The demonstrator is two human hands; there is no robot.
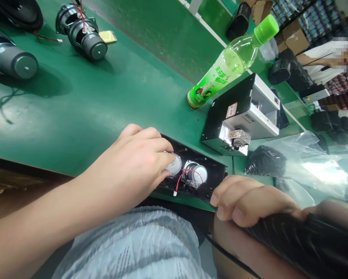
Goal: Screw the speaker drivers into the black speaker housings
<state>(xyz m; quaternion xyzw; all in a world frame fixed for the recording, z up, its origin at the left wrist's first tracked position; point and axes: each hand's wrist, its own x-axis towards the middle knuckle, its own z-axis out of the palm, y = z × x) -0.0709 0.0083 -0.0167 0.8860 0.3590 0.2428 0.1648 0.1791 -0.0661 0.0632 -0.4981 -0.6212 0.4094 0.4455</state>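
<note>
1. The left hand (pixel 127 162) was curled closed over a round silver speaker driver (pixel 174 164), at 6 o'clock from the frame's centre.
2. That driver sat in a black panel (pixel 204 159) lying on the green counter (pixel 75 100) at 5 o'clock, just beside a second driver (pixel 198 173) with a red wire (pixel 178 182).
3. The right hand (pixel 246 201) was closed around a black ribbed cylinder (pixel 304 244) at 4 o'clock.
4. A green-capped drink bottle (pixel 223 68) lay at 1 o'clock, near a metal-cased machine (pixel 240 116) at 2 o'clock.
</note>
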